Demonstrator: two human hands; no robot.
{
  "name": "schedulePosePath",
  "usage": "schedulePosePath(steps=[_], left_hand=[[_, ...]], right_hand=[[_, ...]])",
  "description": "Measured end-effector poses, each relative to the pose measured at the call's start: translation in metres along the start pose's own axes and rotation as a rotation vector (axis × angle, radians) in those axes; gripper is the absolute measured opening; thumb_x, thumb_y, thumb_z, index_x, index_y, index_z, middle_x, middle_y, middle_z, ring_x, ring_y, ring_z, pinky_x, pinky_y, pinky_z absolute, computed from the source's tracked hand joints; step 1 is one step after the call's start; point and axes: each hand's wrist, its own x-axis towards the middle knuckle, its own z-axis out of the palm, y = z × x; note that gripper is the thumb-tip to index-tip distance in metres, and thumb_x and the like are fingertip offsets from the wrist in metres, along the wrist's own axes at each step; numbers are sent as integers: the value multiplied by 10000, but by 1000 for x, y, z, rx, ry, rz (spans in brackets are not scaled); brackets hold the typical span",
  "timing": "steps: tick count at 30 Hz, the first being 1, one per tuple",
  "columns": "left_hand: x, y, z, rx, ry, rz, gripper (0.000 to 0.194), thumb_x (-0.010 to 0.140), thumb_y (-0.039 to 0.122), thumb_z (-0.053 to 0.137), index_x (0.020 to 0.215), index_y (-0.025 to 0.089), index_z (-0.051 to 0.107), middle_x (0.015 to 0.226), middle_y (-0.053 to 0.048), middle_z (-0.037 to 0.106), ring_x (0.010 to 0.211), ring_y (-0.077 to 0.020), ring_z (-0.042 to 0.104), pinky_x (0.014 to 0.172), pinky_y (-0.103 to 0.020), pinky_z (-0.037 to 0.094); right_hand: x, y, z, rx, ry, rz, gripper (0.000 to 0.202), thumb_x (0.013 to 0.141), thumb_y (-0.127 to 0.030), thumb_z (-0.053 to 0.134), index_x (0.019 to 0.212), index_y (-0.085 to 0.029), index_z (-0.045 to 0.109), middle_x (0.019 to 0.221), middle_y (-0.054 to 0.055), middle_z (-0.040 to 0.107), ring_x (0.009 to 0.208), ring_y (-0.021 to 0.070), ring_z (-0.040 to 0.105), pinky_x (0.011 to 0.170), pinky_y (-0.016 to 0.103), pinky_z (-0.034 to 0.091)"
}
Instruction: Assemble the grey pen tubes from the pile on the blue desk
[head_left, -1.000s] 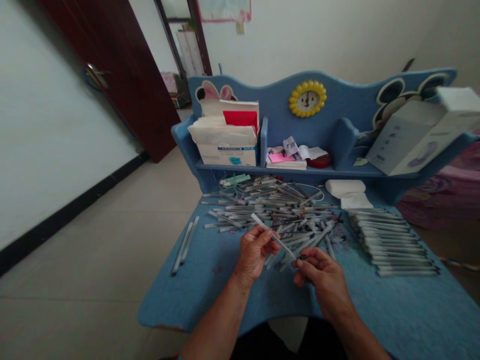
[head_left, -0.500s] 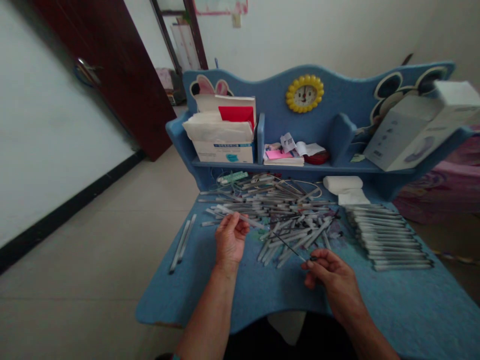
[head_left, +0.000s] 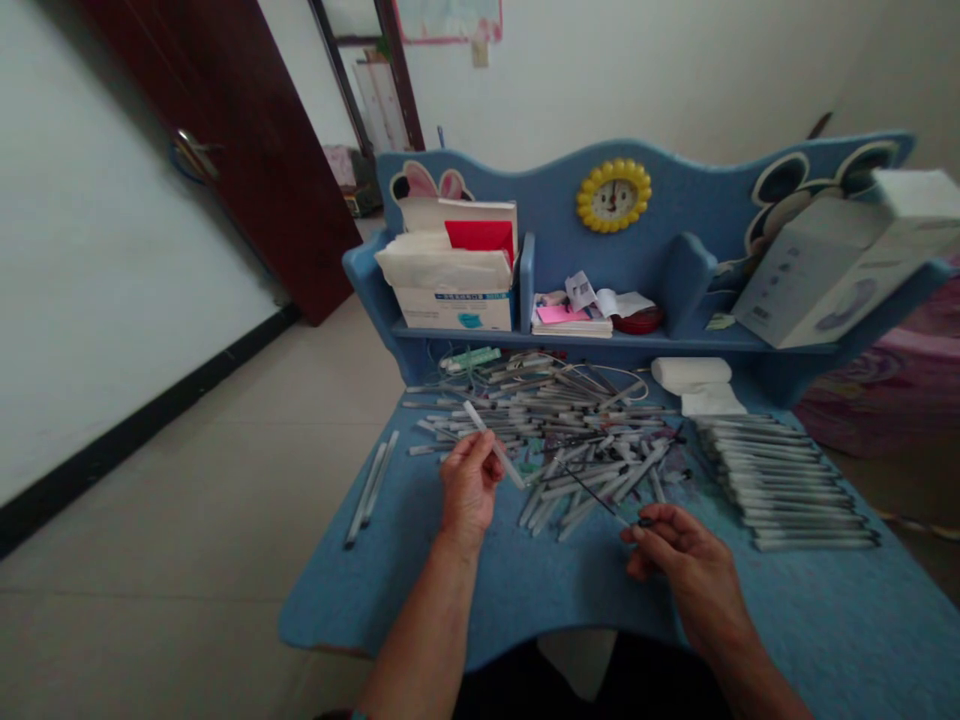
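While left hand (head_left: 466,485) pinches pale tube (head_left: 510,468), right hand (head_left: 686,560) pinches dark refill (head_left: 598,497) (slender, probably bendable); best held lightly, clear of pen pile (head_left: 525,412).

The room is dim, and the light is soft and a bit gray-green. I can't tell where it comes from. The back wall (head_left: 660,80) at 1 o'clock looks pale, but the door (head_left: 247,130) at 10 o'clock is very dark. A little shine sits on the door handle (head_left: 196,155). Soft shade lies on the desk (head_left: 555,590) between my left hand (head_left: 469,490) and my right hand (head_left: 686,560). My lap (head_left: 502,690) at 6 o'clock is nearly black. The small pens (head_left: 555,410) look fuzzy. Toward 3 o'clock, the white box (head_left: 832,265) looks stretched.
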Motion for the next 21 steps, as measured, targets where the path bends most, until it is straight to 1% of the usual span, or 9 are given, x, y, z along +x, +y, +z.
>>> schedulePosePath(steps=[5, 9, 11, 13, 17, 21], left_hand=[[-5, -2, 1, 100, -98, -92, 252, 614, 311, 723, 690, 131, 563, 567, 29, 595, 363, -17, 424, 351, -118, 307], [-8, -3, 3, 151, -134, -137, 266, 595, 330, 728, 668, 134, 563, 542, 36, 577, 357, -15, 406, 341, -119, 273], [-9, -4, 3, 181, -144, -148, 263, 597, 336, 724, 651, 134, 563, 526, 37, 567, 356, -14, 393, 341, -123, 259], [-9, -5, 4, 212, -157, -151, 259, 606, 343, 715, 634, 135, 563, 510, 41, 555, 354, -15, 382, 345, -130, 256], [-10, -7, 3, 265, -192, -146, 251, 623, 347, 702, 627, 137, 565, 492, 46, 533, 356, -23, 374, 347, -145, 254], [-12, -9, 2, 321, -229, -168, 236, 629, 330, 699, 629, 139, 561, 481, 50, 518, 362, -28, 374, 357, -150, 263]], right_hand=[[6, 1, -9, -172, -17, -28, 322, 688, -351, 671, 900, -175, 502, 517, -27, 619, 466, 122, 551, 491, 224, 426], [18, -10, -12, -257, -70, -46, 301, 661, -344, 673, 856, -180, 512, 504, -34, 607, 443, 119, 539, 466, 223, 423], [27, -17, -10, -283, -110, -48, 287, 639, -337, 680, 817, -184, 515, 475, -44, 588, 417, 115, 524, 439, 216, 410], [37, -22, -9, -288, -121, -58, 286, 619, -339, 685, 793, -187, 516, 454, -53, 570, 396, 114, 513, 416, 214, 399], [58, -26, -8, -305, -21, -140, 284, 606, -358, 673, 786, -189, 532, 510, -36, 595, 430, 138, 555, 421, 232, 416], [72, -20, -16, -472, 79, -215, 279, 659, -375, 615, 864, -191, 573, 559, -5, 643, 514, 183, 611, 498, 273, 457]])
